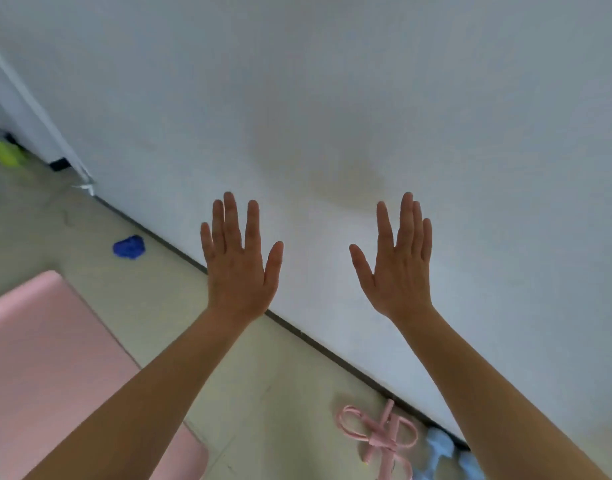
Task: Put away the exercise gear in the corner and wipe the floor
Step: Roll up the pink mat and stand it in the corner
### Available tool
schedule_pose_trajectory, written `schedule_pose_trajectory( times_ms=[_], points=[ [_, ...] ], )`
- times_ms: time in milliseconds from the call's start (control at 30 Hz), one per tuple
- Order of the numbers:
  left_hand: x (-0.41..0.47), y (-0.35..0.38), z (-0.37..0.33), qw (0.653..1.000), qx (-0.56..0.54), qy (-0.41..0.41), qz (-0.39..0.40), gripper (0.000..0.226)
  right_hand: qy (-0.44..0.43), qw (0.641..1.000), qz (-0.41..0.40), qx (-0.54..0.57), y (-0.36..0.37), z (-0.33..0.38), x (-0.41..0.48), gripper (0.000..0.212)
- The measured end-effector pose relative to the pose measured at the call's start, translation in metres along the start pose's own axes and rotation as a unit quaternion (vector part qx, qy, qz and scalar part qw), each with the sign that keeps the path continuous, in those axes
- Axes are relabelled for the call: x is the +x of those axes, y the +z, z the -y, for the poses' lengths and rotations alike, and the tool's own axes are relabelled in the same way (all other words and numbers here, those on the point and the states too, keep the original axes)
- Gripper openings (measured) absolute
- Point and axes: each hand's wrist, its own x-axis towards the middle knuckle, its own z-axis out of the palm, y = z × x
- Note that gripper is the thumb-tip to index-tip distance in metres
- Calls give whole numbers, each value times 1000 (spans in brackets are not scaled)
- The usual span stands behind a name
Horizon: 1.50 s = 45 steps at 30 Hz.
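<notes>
matt white painted wall (332, 81), smooth pale tiled floor (152, 292), pink mat (48, 358) of soft matt foam, crumpled blue cloth (129, 247), pink resistance band (380, 438) with foam grips

Plain white wall (366, 81) above pale tiled floor (152, 306), dark strip (318, 346) along their junction.

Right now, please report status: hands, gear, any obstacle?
Hands: left hand, right hand open, empty. Pink mat, pink resistance band, light blue dumbbells on floor, untouched. Blue cloth lies by wall. No obstacle seen.

Both bare arms are reaching up mid-frame, the left hand (240, 265) and right hand (399, 268) spreading straight fingers, holding nothing.
</notes>
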Motion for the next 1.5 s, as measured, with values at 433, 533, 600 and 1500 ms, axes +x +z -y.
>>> schedule_pose_trajectory(
  times_ms=[433,533,600,1500],
  points=[
    [-208,-350,285,965,191,-160,-87,69,-199,968,-30,152,-65,432,-43,73],
    [-297,-443,352,943,250,-198,-92,69,-229,950,-10,212,-79,570,-89,72],
    [-354,-498,391,924,288,-232,-97,68,-275,931,20,238,-88,654,-122,71],
    [-480,-676,930,854,382,-352,-27,67,-403,852,149,299,88,1275,-182,69]
  ],
)
